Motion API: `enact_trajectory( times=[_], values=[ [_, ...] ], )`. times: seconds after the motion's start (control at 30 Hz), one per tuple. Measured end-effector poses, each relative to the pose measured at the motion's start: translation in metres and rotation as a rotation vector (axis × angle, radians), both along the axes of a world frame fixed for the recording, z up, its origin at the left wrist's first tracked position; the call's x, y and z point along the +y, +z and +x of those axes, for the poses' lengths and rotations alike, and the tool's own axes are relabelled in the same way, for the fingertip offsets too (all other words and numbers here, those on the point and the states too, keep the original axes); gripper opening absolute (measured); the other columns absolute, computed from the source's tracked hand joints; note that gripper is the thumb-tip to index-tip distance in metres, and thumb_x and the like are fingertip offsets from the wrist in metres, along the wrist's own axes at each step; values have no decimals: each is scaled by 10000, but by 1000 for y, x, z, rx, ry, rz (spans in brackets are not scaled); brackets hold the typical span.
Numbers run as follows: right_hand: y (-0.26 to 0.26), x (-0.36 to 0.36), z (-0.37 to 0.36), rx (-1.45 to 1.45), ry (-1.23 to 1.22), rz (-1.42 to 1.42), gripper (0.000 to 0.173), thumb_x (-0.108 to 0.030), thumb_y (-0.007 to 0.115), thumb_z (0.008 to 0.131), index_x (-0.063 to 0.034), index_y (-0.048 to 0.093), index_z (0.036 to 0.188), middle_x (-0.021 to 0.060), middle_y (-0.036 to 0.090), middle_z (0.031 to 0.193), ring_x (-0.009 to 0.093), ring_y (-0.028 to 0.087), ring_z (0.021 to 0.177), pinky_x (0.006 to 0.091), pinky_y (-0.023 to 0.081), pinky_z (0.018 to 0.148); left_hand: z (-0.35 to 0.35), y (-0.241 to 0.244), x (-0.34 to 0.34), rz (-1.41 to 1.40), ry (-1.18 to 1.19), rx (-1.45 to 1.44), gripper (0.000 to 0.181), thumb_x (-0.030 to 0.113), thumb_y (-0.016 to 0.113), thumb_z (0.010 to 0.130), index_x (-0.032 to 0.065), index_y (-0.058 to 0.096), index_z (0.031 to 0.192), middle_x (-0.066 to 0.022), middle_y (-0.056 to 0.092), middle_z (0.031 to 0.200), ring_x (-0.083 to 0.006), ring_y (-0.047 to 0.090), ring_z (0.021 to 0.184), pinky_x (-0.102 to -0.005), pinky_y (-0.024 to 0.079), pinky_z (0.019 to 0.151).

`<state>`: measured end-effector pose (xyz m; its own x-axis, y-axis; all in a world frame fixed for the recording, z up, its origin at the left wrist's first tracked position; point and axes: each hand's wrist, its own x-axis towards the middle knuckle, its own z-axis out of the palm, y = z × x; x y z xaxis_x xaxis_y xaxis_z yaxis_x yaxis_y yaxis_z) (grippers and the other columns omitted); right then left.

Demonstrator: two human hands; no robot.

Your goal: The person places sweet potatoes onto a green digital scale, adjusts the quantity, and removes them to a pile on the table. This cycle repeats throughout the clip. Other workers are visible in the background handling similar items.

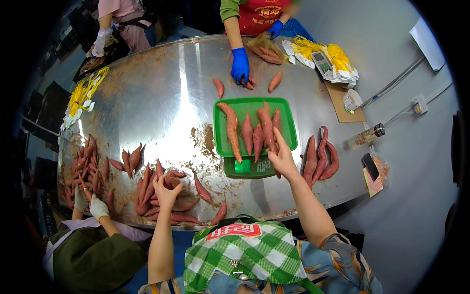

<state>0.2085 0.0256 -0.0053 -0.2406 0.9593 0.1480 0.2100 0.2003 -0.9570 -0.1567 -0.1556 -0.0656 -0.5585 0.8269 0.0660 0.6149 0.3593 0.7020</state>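
Observation:
My right hand (284, 158) grips the lower end of a sweet potato (265, 123) above the green tray (229, 101) of a digital scale (229, 169). Also in that tray are a long curved sweet potato (231, 126) and several smaller ones, some side by side. The scale's display glows green. Over a heap of sweet potatoes (147, 191) at the table's near edge is my left hand (167, 193), its thumb and fingers apart around part of the heap. Whether it grips one cannot be made out.
Several long sweet potatoes (317, 158) lie right of the scale on the metal table (147, 88). Across it, a co-worker's blue-gloved hand (240, 64) touches a sweet potato near a net bag (267, 49). A co-worker's white-gloved hands (98, 207) handle another heap (86, 165) at left.

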Motion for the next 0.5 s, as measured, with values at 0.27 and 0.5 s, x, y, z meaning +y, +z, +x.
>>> enact_trajectory(
  times=[0.27, 0.5],
  values=[
    [9, 21, -14, -374, -24, 276, 438, 8, 590, 694, -6, 565, 1131, 204, 468, 1237, 373, 467, 1152, 403, 377, 992, 54, 16, -8, 243, -5, -1218, 410, 182, 699, 758, 18, 504, 1081, -48, 584, 968, -146, 580, 857, -295, 485, 780],
    [62, -45, -37, -305, 57, 310, 297, -30, 680, 706, -15, 587, 987, 138, 592, 951, 283, 592, 876, 366, 473, 765, 97, 29, -18, 174, -35, -1370, 424, 270, 697, 778, 35, 508, 1077, -51, 579, 989, -145, 575, 847, -295, 475, 768]
  ],
)
